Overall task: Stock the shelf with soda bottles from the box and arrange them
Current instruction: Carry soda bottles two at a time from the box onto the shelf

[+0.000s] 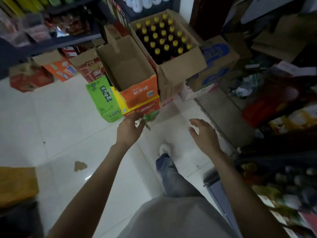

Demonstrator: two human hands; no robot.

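White floor tiles [56, 121] run down a narrow shop aisle, shelving dark and blurred on both sides. Nearest, a person stands over the floor with a grey top, one leg in blue jeans and a pale shoe [164, 149] stepping forward between the two outstretched arms. To the left of the arms, a small brown scrap [80, 166] lies on the tile.

Their left hand [130, 129] reaches ahead, fingers curled around something green and crinkly [150, 117] right at the bottom edge of the stacked cartons; it is too blurred to say what it is. Their right hand [204, 133] hangs in the air well apart from it, fingers spread and relaxed, holding nothing.

Just beyond the left hand sits an orange carton [137, 93] with its flaps up and nothing visible inside, resting on a yellow-and-red box [142, 107]. A green carton [103, 98] stands just left of those. Beyond the right hand and to the right of the orange carton is an open brown box [173, 73] packed with dark bottles [164, 40] standing upright in rows, all with yellow caps. A blue-printed carton [214, 62] is pushed against its far right side. Further left, past the left hand, a low shelf [51, 43] holds blurred packets, with more cartons on the floor beneath.
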